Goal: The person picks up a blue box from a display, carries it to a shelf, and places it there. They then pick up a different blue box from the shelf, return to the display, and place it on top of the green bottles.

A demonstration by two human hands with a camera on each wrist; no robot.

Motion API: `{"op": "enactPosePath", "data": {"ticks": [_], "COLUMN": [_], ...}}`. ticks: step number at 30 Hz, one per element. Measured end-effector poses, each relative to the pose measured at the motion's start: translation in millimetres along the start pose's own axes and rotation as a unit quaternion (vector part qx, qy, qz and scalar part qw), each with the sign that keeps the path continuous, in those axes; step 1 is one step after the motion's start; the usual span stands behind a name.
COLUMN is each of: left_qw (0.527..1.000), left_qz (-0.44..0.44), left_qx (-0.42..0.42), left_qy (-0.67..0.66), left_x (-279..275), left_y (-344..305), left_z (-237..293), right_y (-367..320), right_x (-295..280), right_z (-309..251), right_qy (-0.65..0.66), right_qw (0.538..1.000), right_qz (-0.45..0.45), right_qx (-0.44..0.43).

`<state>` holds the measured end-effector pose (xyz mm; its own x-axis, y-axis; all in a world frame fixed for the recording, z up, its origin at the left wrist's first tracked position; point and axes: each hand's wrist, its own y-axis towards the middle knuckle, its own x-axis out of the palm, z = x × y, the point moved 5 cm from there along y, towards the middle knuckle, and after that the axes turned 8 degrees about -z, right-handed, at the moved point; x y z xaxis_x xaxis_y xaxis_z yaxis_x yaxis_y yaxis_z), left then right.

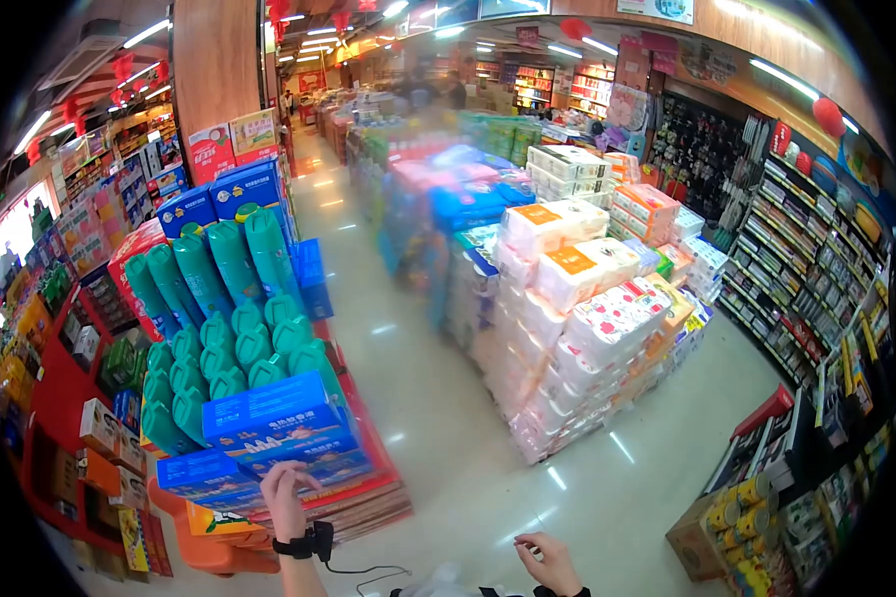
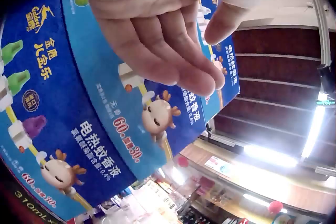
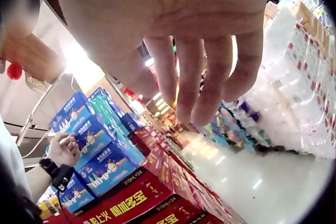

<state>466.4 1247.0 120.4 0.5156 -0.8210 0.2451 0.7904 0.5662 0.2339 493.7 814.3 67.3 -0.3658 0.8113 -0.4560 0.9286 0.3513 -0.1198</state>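
Observation:
My left hand (image 1: 285, 495) is at the front of a stack of blue boxes of mosquito repellent liquid (image 1: 279, 420), its fingers loosely bent. In the left wrist view, the fingers (image 2: 181, 58) overlap the printed face of a blue box (image 2: 94, 103), with nothing between them and the thumb. The right hand (image 1: 550, 563) hangs low over the aisle, fingers relaxed and holding nothing. In the right wrist view its fingers (image 3: 202, 77) point down, apart from the goods. Behind the front boxes stand rows of teal bottles (image 1: 254, 343).
Red drink cartons (image 3: 131, 200) lie beneath the blue boxes. An orange stool (image 1: 194, 532) stands left of the display. Across the shiny aisle floor (image 1: 438, 488) rises a pile of wrapped tissue packs (image 1: 558, 338). At lower right is a carton of yellow cans (image 1: 737, 527).

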Motion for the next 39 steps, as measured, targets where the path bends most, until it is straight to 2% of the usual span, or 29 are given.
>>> {"op": "enactPosePath", "data": {"ticks": [3,7,10,11,13,15,18,21,22,23,26,27,29,31,35,37,39], "left_qw": [1.000,0.997,0.979,0.967,0.932,0.904,0.841,0.781,0.760,0.739,0.678,0.679,0.650,0.621,0.574,0.544,0.519], "left_qz": [0.005,-0.050,-0.150,-0.183,-0.272,-0.370,-0.478,-0.570,-0.597,-0.623,-0.678,-0.674,-0.695,-0.725,-0.780,-0.801,-0.817], "left_qx": [-0.012,-0.037,-0.135,-0.176,-0.224,-0.199,-0.229,-0.238,-0.240,-0.241,-0.265,-0.273,-0.291,-0.273,-0.204,-0.174,-0.169], "left_qy": [0.010,0.040,0.039,0.018,0.086,0.080,0.108,0.095,0.094,0.092,0.104,0.099,0.094,0.114,0.143,0.180,0.188], "left_x": [9,60,129,154,201,266,355,423,442,459,502,513,538,571,649,683,716], "left_y": [-15,-37,-65,-78,-109,-146,-206,-261,-278,-295,-345,-358,-387,-411,-474,-510,-551], "left_z": [-10,-36,-65,-79,-117,-125,-122,-120,-117,-117,-131,-145,-177,-175,-166,-167,-162], "right_y": [3,-17,-34,-41,-58,-79,-111,-152,-164,-178,-236,-254,-293,-334,-420,-455,-489], "right_x": [-7,-28,-51,-62,-84,-105,-141,-186,-202,-215,-250,-261,-280,-291,-301,-303,-305], "right_z": [2,16,38,40,52,70,114,138,146,162,193,196,212,237,260,275,298], "right_qy": [-0.027,0.019,0.011,0.011,0.014,0.023,0.032,0.092,0.047,0.049,0.075,0.101,0.150,0.077,0.174,0.088,0.056], "right_qw": [0.997,0.999,1.000,1.000,1.000,0.999,0.994,0.979,0.979,0.972,0.941,0.928,0.881,0.857,0.786,0.742,0.693], "right_qz": [-0.010,0.004,0.004,0.008,0.023,0.045,0.093,0.118,0.191,0.226,0.320,0.350,0.444,0.503,0.560,0.641,0.693], "right_qx": [-0.074,-0.031,-0.016,-0.015,-0.015,-0.017,0.037,0.136,0.051,0.051,0.084,0.076,0.072,0.082,0.194,0.178,0.190]}}
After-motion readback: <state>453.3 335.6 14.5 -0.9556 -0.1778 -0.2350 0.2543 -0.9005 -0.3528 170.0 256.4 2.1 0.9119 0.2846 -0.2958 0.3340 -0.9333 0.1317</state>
